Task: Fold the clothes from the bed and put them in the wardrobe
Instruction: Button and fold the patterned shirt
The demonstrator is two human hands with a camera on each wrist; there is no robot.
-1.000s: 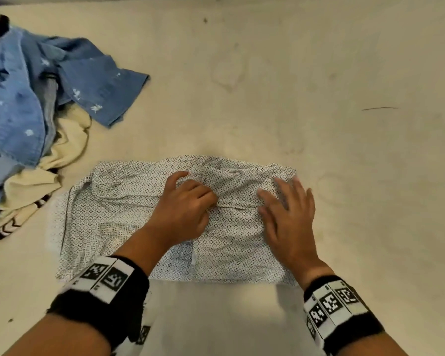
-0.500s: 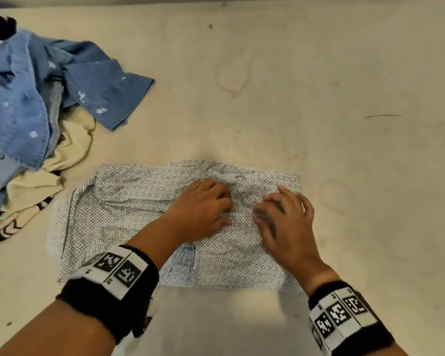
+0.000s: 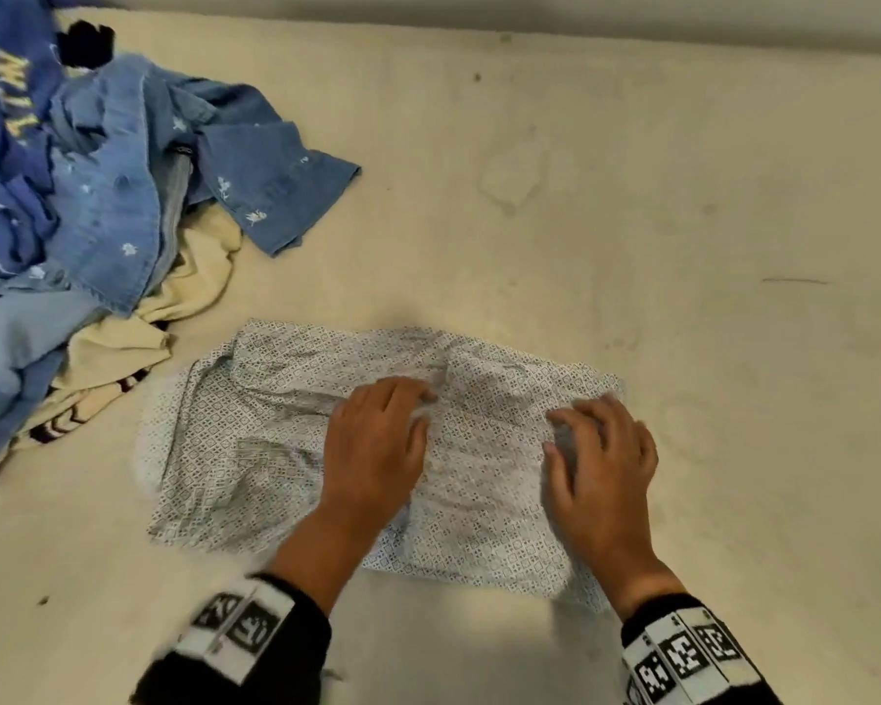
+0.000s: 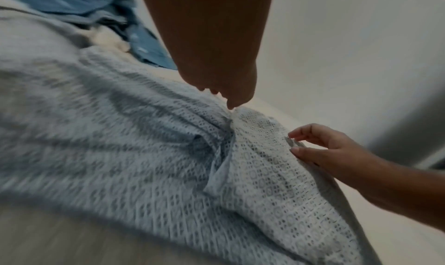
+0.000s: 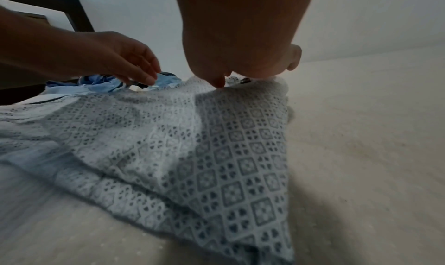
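Note:
A white shirt with a small grey diamond print (image 3: 275, 440) lies partly folded on the cream bed (image 3: 631, 195). My left hand (image 3: 418, 409) sits on its middle, fingers curled, fingertips pinching a gathered fold (image 4: 231, 115). My right hand (image 3: 576, 419) is at the shirt's right side. Its index finger and thumb pinch the fabric edge (image 4: 295, 145). In the right wrist view the right thumb (image 5: 219, 82) presses down near the shirt's far right corner, where the cloth is slightly raised.
A heap of unfolded clothes lies at the far left: a denim shirt (image 3: 123, 206), a cream garment (image 3: 194, 282) and a dark blue one with yellow letters (image 3: 6, 94). A dark furniture frame (image 5: 72, 8) stands beyond the heap. Bare mattress stretches right and behind.
My right hand, flat on the shirt a second ago, has curled its fingers onto the fabric near the right edge. The left hand stays at the middle fold, fingers drawn in.

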